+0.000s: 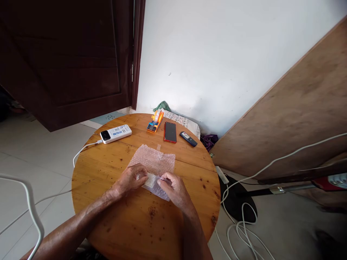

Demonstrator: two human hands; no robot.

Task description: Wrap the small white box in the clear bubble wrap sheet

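Observation:
A sheet of clear bubble wrap (151, 156) lies on the round wooden table, its near part bunched and folded. On its near part rests a small, flat, whitish item (149, 180), partly covered by my fingers; its kind I cannot make out. My left hand (133, 177) is closed, thumb and fingers pinching at the left edge of the wrap beside that item. At the right edge, my right hand (174, 187) pinches the wrap between thumb and forefinger. A short strip of clear tape (158, 147) sticks out at the sheet's far edge.
On the wooden table (108, 173) stand an orange tape dispenser (155, 121), a red-edged phone (170, 132), a dark blue remote-like device (188, 138) and a white power bank (116, 133) with a cable. Loose white cables (244, 227) lie on the floor at right.

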